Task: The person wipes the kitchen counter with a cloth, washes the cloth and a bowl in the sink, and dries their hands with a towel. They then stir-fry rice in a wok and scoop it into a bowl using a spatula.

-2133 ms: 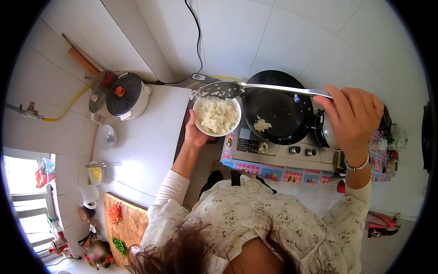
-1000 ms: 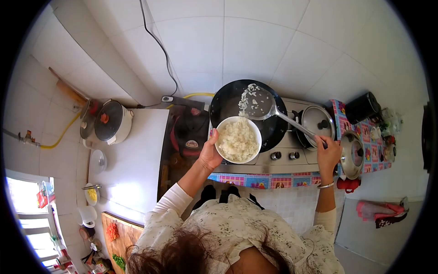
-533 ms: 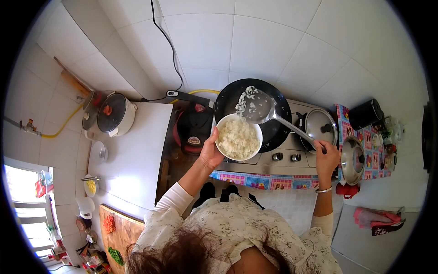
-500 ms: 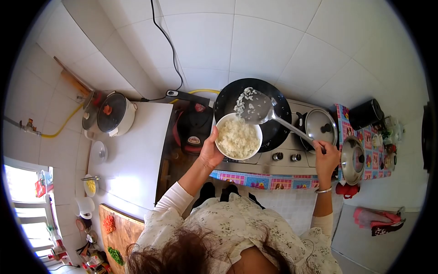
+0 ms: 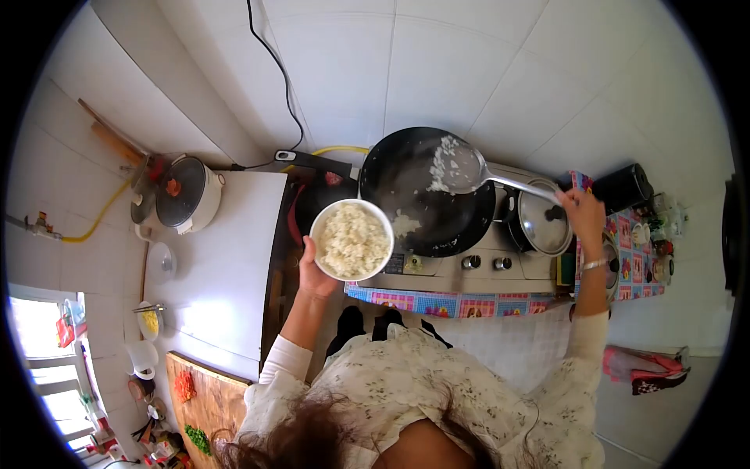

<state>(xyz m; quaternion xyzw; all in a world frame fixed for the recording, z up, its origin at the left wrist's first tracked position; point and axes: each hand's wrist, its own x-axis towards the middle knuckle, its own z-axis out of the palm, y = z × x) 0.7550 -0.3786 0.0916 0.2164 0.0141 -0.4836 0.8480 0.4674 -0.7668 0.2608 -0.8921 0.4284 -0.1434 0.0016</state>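
My left hand (image 5: 314, 275) holds a white bowl (image 5: 351, 278) of cooked rice (image 5: 353, 238) at its lower left side. The bowl is just left of a large black wok (image 5: 465, 228) on the stove. Wrapped round the handle end of a metal wok spatula (image 5: 467, 173), my right hand (image 5: 584, 213) is out at the right, above a lidded pot. The spatula's blade is over the wok's far right part, with white rice grains along its left edge. A small clump of rice (image 5: 404, 225) lies in the wok, near its front left.
The lidded pot (image 5: 544, 227) stands right of the wok. A black pan (image 5: 323, 191) sits to its left. On the left counter are a white cooker (image 5: 207, 203) and a wooden cutting board (image 5: 223, 391) with red (image 5: 184, 385) and green (image 5: 197, 439) chopped food.
My left hand has moved the bowl left, away from the wok. The spatula has shifted right with my right hand. A rice clump now shows in the wok where the bowl was.
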